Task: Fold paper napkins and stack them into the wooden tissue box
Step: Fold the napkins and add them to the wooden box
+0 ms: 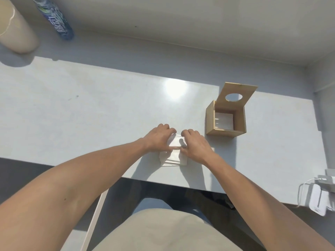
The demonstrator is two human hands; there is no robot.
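A white paper napkin [175, 140] lies on top of a small pile of napkins [173, 160] near the table's front edge. My left hand [158, 138] presses on its left side and my right hand [194, 143] on its right side, fingertips pinching the paper; part of the napkin is hidden under both hands. To the right stands the wooden tissue box [210, 119], its lid [235, 96] with a round hole tilted back open. Folded white napkins [223, 120] lie inside the box.
The white table [90, 113] runs left and back to the wall. A beige roll [16, 31] and a blue bottle [56, 19] stand at the far left. White chargers and cables [319, 194] hang at the right edge. My lap is below the table's front edge.
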